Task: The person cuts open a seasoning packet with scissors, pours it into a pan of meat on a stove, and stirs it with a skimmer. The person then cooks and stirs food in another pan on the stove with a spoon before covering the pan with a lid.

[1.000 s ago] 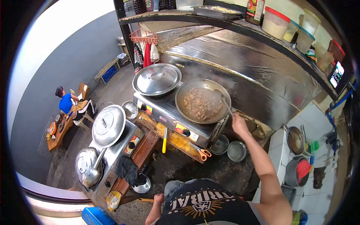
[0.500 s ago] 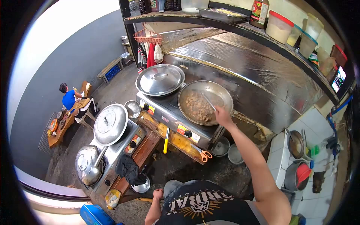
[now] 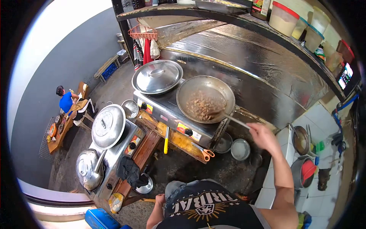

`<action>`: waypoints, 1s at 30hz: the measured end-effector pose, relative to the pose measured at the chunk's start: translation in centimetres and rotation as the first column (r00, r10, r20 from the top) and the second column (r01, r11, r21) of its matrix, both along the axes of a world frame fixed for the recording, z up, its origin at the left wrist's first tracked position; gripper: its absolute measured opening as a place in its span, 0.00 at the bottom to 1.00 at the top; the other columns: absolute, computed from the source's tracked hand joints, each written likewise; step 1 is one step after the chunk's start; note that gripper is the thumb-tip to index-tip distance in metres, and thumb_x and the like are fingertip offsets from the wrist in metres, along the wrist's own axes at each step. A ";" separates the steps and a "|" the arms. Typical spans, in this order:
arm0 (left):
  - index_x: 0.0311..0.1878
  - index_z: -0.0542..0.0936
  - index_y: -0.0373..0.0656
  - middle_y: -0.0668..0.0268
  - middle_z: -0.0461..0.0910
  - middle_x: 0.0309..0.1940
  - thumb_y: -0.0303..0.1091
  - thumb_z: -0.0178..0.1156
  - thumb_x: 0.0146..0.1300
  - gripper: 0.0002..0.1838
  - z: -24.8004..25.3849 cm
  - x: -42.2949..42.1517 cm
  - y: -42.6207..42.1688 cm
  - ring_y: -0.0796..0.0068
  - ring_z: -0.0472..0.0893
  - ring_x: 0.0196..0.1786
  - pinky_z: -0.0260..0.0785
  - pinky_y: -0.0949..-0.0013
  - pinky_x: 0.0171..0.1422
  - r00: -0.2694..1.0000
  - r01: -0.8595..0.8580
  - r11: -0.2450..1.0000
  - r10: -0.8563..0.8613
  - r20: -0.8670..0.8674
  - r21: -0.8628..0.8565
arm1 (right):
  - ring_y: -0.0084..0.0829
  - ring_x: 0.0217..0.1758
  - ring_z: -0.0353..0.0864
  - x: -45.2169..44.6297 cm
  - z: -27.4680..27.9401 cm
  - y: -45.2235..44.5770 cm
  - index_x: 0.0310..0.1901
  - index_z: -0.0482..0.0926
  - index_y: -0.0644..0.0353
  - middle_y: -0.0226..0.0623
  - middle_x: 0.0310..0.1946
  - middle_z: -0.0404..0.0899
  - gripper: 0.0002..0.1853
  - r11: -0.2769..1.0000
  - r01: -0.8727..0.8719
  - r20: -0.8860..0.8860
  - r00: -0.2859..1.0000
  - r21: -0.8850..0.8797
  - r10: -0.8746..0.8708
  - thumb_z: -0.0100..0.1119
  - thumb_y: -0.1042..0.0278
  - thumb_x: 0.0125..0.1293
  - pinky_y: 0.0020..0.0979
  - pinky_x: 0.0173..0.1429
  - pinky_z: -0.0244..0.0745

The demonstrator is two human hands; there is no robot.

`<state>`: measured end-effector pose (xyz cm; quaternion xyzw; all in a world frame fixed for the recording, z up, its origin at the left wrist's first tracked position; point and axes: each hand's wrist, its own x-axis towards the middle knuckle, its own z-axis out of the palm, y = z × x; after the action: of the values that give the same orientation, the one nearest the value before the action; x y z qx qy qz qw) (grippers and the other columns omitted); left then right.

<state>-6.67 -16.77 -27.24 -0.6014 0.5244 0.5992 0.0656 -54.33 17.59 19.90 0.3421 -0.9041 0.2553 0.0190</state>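
The pan (image 3: 189,88) is carried at the right end of the back stove (image 3: 169,116), with browned, chopped food (image 3: 200,106) gathered toward its front side. The head of a long metal spatula (image 3: 237,121) is sunk in the food, and its handle is passed over the pan's front right rim. The handle's end is gripped by the right hand (image 3: 264,138), whose fingers are wrapped around it, beyond the stove's right front corner. The left hand (image 3: 160,198) is held low beside the body with the fingers curled; whether anything is held in it cannot be told. Thin steam is seen around the pan. A broad steel lid (image 3: 156,81) is set at the stove's left end, just beside the pan. Along the stove's front edge a wooden ledge (image 3: 177,141) is fitted; a yellow handle (image 3: 166,145) is seen near its middle, and scissors (image 3: 206,154) with orange grips are laid at its right corner. Below that corner, two metal pots (image 3: 240,149) are placed near each other. On the second stove (image 3: 118,158), a lidded pot (image 3: 108,128) is stood at the far end and a second one (image 3: 89,170) at the near end. A black cloth (image 3: 128,171) is draped by its front edge.
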 end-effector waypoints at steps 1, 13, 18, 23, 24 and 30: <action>0.41 0.88 0.37 0.64 0.84 0.27 0.33 0.65 0.63 0.10 0.0 0.0 0.1 0.74 0.80 0.25 0.73 0.68 0.28 0.999 0.029 1.000 -0.029 0.032 -0.009 | 0.55 0.49 0.85 0.3 -1.0 -0.3 0.55 0.84 0.60 0.55 0.43 0.85 0.15 0.998 -0.062 0.015 0.998 0.013 0.062 0.58 0.75 0.69 0.47 0.56 0.79; 0.24 0.81 0.43 0.72 0.75 0.17 0.29 0.61 0.60 0.08 0.0 -3.1 -1.9 0.80 0.73 0.18 0.63 0.72 0.22 0.964 -0.008 0.996 0.031 -0.266 0.087 | 0.56 0.43 0.83 -3.6 -2.1 0.2 0.50 0.85 0.59 0.50 0.39 0.82 0.12 0.988 0.059 -0.240 0.971 0.145 -0.023 0.58 0.75 0.67 0.52 0.48 0.78; 0.28 0.85 0.40 0.69 0.78 0.19 0.29 0.64 0.59 0.06 -1.1 -0.7 -0.8 0.78 0.75 0.19 0.64 0.70 0.22 0.992 -0.016 0.999 0.022 -0.126 0.049 | 0.55 0.42 0.83 -3.4 -3.6 -2.5 0.49 0.85 0.59 0.50 0.38 0.81 0.11 0.998 0.063 -0.293 0.955 0.025 -0.053 0.58 0.75 0.68 0.51 0.47 0.78; 0.23 0.84 0.41 0.67 0.80 0.19 0.35 0.59 0.62 0.14 0.0 2.3 1.0 0.74 0.77 0.20 0.70 0.67 0.26 0.985 0.173 0.979 -0.172 0.014 -0.104 | 0.50 0.44 0.80 -0.7 -5.3 -6.5 0.54 0.84 0.58 0.45 0.38 0.79 0.14 0.986 -0.121 -0.238 0.967 -0.114 0.091 0.59 0.75 0.69 0.46 0.47 0.76; 0.23 0.84 0.40 0.66 0.81 0.19 0.36 0.59 0.61 0.14 0.1 2.5 1.1 0.73 0.80 0.22 0.73 0.65 0.29 0.986 0.164 0.979 -0.160 0.037 -0.125 | 0.50 0.45 0.80 -1.1 -6.7 -7.3 0.55 0.84 0.58 0.45 0.38 0.79 0.14 0.978 -0.179 -0.252 0.956 -0.108 0.147 0.59 0.75 0.69 0.46 0.48 0.76; 0.26 0.85 0.43 0.69 0.80 0.18 0.38 0.60 0.59 0.12 1.4 2.0 -1.0 0.77 0.79 0.22 0.71 0.68 0.29 0.999 0.009 0.990 -0.016 -0.051 -0.141 | 0.49 0.48 0.80 -3.0 -9.1 -4.7 0.59 0.83 0.57 0.47 0.42 0.80 0.16 0.988 -0.152 -0.254 0.957 -0.025 0.141 0.56 0.77 0.71 0.38 0.53 0.76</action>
<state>-4.69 -17.73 -25.89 -0.5854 0.5707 0.5757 0.0133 -57.33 12.94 10.79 0.4373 -0.8606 0.2307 0.1222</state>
